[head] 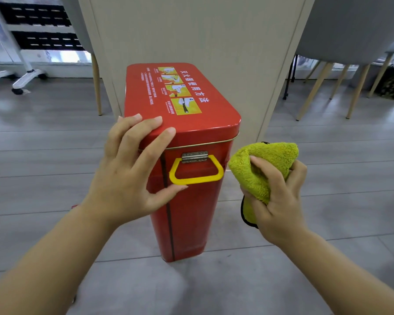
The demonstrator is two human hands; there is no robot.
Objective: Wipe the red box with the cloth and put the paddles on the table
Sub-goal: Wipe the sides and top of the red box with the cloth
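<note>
The red box (187, 201) is steadied by the left hand (127, 176); its spread, nearly straight fingers are laid over the near corner of the lid (205, 123), the thumb is pressed on the front face just below the yellow handle (196, 179), and nothing is clasped. The cloth (259, 164) is held bunched in the curled fingers of the right hand (280, 201), across the handle from that hold and apart from the box; no paddles are seen. The box is judged tall and narrow; it could be tipped from under the flat hand by a hard sideways wipe, or the cloth snagged on the hinge (195, 156).
</note>
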